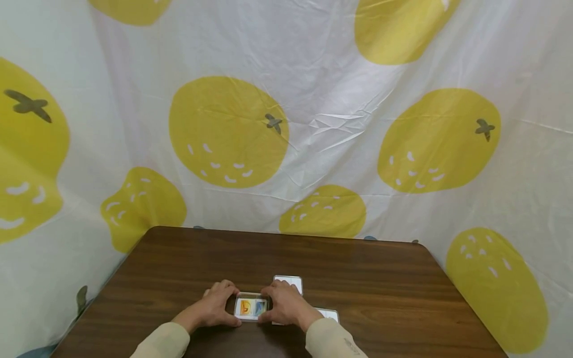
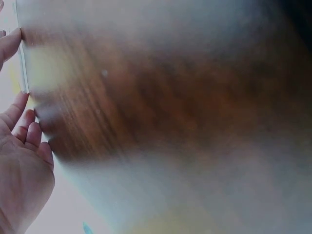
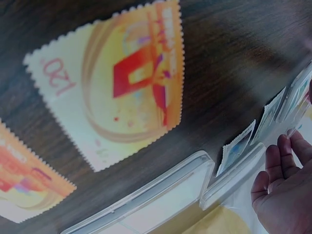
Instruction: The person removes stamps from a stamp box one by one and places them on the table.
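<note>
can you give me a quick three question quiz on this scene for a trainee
1. True or false: both hands are on the clear case with the colourful stamps.
2. Multiple choice: what does the case rest on? A) a dark wooden table B) a metal tray C) a cloth mat
3. How many other clear cases lie on the table besides the held one?

Key
1. True: the left hand and right hand grip the clear case from either side.
2. A: the wooden table.
3. Two: one case behind the right hand and one near the right sleeve.
</note>
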Action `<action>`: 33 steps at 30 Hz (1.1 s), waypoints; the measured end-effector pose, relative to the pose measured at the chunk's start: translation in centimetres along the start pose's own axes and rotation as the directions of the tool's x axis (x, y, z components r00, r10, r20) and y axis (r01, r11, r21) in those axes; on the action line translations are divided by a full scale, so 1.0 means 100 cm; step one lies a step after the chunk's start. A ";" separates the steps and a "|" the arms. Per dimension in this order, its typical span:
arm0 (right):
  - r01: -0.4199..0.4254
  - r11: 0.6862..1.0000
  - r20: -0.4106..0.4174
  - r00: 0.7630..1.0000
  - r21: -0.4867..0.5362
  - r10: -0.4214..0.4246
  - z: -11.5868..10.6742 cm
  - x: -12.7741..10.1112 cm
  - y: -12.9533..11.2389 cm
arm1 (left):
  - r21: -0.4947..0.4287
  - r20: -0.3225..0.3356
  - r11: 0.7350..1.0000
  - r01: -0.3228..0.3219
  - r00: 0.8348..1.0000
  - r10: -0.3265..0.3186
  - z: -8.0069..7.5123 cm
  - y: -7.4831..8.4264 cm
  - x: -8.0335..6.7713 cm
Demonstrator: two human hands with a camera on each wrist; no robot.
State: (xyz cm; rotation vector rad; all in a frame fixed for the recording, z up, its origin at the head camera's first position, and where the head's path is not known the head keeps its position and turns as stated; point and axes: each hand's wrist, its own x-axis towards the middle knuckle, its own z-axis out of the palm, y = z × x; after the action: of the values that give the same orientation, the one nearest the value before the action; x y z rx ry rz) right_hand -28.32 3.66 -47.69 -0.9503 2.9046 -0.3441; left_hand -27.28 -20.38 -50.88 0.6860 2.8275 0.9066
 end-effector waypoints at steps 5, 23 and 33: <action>-0.010 1.000 -0.004 1.000 0.010 0.010 -0.001 -0.002 0.001 | -0.005 0.004 1.000 0.005 1.000 -0.005 -0.001 0.002 -0.001; 0.048 0.999 -0.041 0.998 0.021 -0.047 -0.008 -0.021 0.013 | 0.000 0.015 1.000 -0.002 1.000 0.002 -0.001 0.002 0.001; 0.045 0.999 -0.008 0.999 0.013 -0.045 -0.014 -0.039 0.019 | 0.018 0.006 1.000 -0.004 1.000 0.004 0.001 0.001 0.001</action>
State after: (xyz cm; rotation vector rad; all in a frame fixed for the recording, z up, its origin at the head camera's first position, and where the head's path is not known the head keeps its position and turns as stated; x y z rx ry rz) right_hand -26.45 7.69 -46.84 -1.0164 2.8881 -0.3706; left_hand -27.29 -20.20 -50.87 0.6953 2.8329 0.8796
